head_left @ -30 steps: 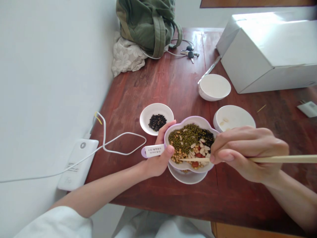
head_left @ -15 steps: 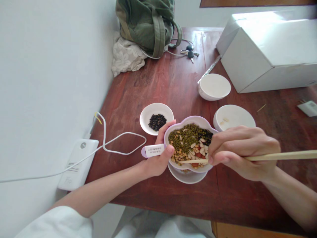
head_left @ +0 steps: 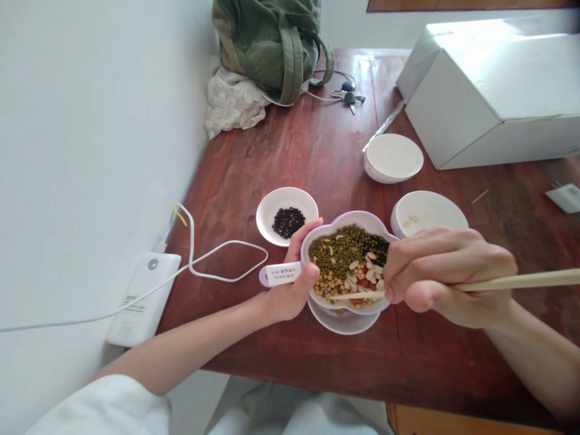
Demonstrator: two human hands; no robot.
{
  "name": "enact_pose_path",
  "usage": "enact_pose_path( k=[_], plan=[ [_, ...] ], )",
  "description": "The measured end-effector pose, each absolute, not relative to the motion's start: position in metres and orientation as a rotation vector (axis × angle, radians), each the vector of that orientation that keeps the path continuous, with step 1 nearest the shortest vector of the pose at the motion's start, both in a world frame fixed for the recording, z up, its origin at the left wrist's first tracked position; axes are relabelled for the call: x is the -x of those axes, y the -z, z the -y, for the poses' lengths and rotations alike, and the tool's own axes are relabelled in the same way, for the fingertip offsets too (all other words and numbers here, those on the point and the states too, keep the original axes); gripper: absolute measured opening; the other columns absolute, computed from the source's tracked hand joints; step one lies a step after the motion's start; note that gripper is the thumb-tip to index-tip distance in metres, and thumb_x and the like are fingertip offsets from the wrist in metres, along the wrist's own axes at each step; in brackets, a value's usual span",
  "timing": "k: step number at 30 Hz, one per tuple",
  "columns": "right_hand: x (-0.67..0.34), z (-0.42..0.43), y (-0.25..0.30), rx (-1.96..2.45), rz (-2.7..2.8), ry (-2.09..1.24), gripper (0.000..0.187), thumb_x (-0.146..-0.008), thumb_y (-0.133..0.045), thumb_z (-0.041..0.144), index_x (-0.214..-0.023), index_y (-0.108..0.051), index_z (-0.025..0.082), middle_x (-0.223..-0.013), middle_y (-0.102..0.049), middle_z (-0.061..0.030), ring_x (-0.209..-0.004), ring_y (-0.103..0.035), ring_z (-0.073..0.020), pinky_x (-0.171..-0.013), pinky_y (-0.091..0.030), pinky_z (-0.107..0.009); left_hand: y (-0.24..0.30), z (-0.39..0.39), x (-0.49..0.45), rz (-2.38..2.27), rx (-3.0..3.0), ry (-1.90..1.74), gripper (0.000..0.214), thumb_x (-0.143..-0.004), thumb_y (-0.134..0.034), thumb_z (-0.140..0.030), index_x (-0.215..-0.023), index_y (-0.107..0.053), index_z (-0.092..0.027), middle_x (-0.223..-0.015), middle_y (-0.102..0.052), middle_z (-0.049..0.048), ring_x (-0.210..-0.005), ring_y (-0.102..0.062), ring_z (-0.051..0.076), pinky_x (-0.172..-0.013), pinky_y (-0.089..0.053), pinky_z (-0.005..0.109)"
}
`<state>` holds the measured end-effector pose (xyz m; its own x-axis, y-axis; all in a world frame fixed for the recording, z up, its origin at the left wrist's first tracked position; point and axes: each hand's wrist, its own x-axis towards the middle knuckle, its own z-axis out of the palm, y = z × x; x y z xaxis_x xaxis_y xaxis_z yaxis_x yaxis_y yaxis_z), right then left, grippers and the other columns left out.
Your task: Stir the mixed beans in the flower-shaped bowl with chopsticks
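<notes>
1. Well left of the lilac flower-shaped bowl [head_left: 348,216]: a smooth white power bank [head_left: 142,299] on the dark red wooden table [head_left: 421,374], with a looped white cable [head_left: 217,266] running past it.
2. Up and left of the bowl: a crumpled floral cloth [head_left: 233,103] beneath a green canvas backpack [head_left: 272,48].
3. Just left of the bowl: a round white saucer [head_left: 267,217] holding a small heap of glossy black beans [head_left: 288,222].
4. Against the bowl's left side: the left hand [head_left: 292,284], grasping the bowl, thumb hooked over the scalloped rim, a white labelled handle [head_left: 278,274] jutting leftward.
5. In the bowl: green mung beans [head_left: 335,257], pale seeds and red beans, with a white plate [head_left: 342,323] beneath.
6. Right of the bowl: the right hand [head_left: 446,272], pinching bamboo chopsticks [head_left: 521,280], their long axis nearly level, tips pointing left into the beans.
7. Farther right: a white bowl [head_left: 428,214] with a few seeds, a second white bowl [head_left: 393,158], and a large white box [head_left: 493,103].
</notes>
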<state>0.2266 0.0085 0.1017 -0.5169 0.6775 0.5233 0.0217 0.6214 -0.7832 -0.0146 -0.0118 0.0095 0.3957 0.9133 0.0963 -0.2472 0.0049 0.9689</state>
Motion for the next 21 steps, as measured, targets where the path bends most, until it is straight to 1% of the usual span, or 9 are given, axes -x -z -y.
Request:
enact_pose_path(
  k=[5,10,14,21],
  plan=[
    [-0.2279,-0.0107,-0.1011,0.55,1.945,-0.984,0.045,-0.106,-0.067,0.044,-0.073,-0.074,0.014,-0.069,-0.073,-0.0052,-0.059,-0.07,-0.0117,-0.053,-0.048,-0.023,-0.0086,0.0119,0.0139,-0.702,-1.206,-1.046,0.075,-0.104,-0.058,-0.068,-0.165,-0.037,-0.029,-0.158,-0.059,0.0161,-0.14,-0.062,0.032,-0.124,-0.049,0.052],
    [-0.2327,-0.013,-0.1034,0.546,1.982,-1.039,0.045,-0.105,-0.067,0.045,-0.073,-0.074,0.015,-0.072,-0.075,-0.0059,-0.061,-0.071,-0.011,-0.056,-0.051,-0.022,-0.0081,0.0118,0.014,-0.684,-1.238,-1.059,0.073,-0.106,-0.056,-0.064,-0.166,-0.036,-0.028,-0.157,-0.059,0.0171,-0.14,-0.061,0.032,-0.123,-0.05,0.051],
    [-0.2344,-0.0136,-0.1053,0.568,1.983,-1.074,0.049,-0.105,-0.065,0.049,-0.071,-0.074,0.014,-0.073,-0.075,-0.0067,-0.062,-0.07,-0.0099,-0.057,-0.051,-0.02,-0.0073,0.0115,0.0139,-0.674,-1.236,-1.06,0.073,-0.106,-0.057,-0.064,-0.166,-0.036,-0.029,-0.156,-0.059,0.0165,-0.14,-0.061,0.032,-0.123,-0.049,0.051],
    [-0.2327,-0.0137,-0.1065,0.569,1.964,-1.088,0.052,-0.104,-0.066,0.051,-0.069,-0.074,0.013,-0.07,-0.074,-0.0067,-0.06,-0.069,-0.0093,-0.056,-0.051,-0.02,-0.0037,0.0113,0.0142,-0.662,-1.233,-1.075,0.071,-0.106,-0.058,-0.063,-0.166,-0.037,-0.03,-0.155,-0.06,0.0155,-0.139,-0.061,0.032,-0.122,-0.05,0.051]
  ],
)
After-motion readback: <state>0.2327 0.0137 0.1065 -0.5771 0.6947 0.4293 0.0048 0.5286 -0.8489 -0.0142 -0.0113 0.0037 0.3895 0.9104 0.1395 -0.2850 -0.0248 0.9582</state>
